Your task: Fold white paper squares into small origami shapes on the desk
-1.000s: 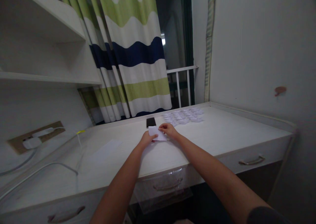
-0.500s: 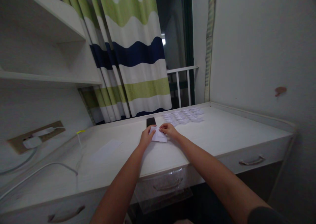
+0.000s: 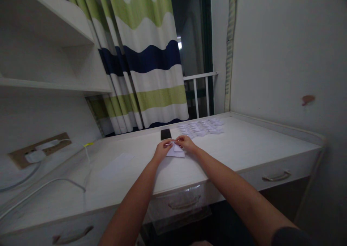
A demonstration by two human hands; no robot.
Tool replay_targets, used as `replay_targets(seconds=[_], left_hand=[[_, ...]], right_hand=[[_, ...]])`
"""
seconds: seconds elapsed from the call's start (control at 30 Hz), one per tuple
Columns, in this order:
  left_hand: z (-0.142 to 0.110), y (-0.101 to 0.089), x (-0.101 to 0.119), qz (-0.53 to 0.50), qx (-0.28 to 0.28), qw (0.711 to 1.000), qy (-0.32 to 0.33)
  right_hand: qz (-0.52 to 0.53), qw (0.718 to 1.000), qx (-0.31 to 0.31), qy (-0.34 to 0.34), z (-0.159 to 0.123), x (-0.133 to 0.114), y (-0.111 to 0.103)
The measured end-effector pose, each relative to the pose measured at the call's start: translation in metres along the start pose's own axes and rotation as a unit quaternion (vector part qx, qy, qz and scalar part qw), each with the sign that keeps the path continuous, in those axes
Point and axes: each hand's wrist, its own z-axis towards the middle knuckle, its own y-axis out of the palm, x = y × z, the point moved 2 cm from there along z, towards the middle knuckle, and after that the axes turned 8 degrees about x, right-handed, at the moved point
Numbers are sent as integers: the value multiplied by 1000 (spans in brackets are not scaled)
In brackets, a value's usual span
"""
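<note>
A partly folded sheet of white paper point(image 3: 175, 153) is between my two hands, just above the desk top. My left hand point(image 3: 162, 150) pinches its upper left part, with the fingers bent over the top edge. At the upper right, my right hand point(image 3: 185, 143) grips the same paper between thumb and fingers, close to the left fingertips. A folded flap shows in the paper's middle, and its lower edge hangs toward me. Behind my left hand lies a dark phone point(image 3: 166, 134). Several folded white paper pieces point(image 3: 202, 127) lie in rows beyond my right hand.
A flat white sheet point(image 3: 117, 165) lies on the white desk point(image 3: 260, 141) to the left. Cables point(image 3: 62, 179) run along the desk's left side near a wall socket point(image 3: 40, 150). A striped curtain point(image 3: 154, 58) hangs behind. Drawers with handles point(image 3: 277, 176) line the front.
My left hand has shifted slightly right, its fingers now near my right fingertips at the paper's top. The paper's upper left corner has folded inward, and more of the phone shows.
</note>
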Motion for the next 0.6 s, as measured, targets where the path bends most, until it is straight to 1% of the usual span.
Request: replay_targets(seconds=[0.1,0.2,0.27,0.43,0.53,0.6], left_hand=[[-1,1,2,-30,-7,999,-33],[-1,1,1,-59,-5,994,-96],[-2,1,0,-79,-2,989,-125],[-1,2,-4,-91,13,987,-130],[-1,4,-5,-88,-1,988,-130],[-2,5,-5,-78,-23,989,-125]], right_hand=[[-4,1000,-7,0,-1,-2,0],[-8,1000,-8,-6,-2,-3,0],[-7,1000,-13,-21,-2,-4,1],[0,999,-22,-50,-3,-5,3],[3,998,-28,-60,-3,-7,3],[4,998,-28,-64,-4,-9,3]])
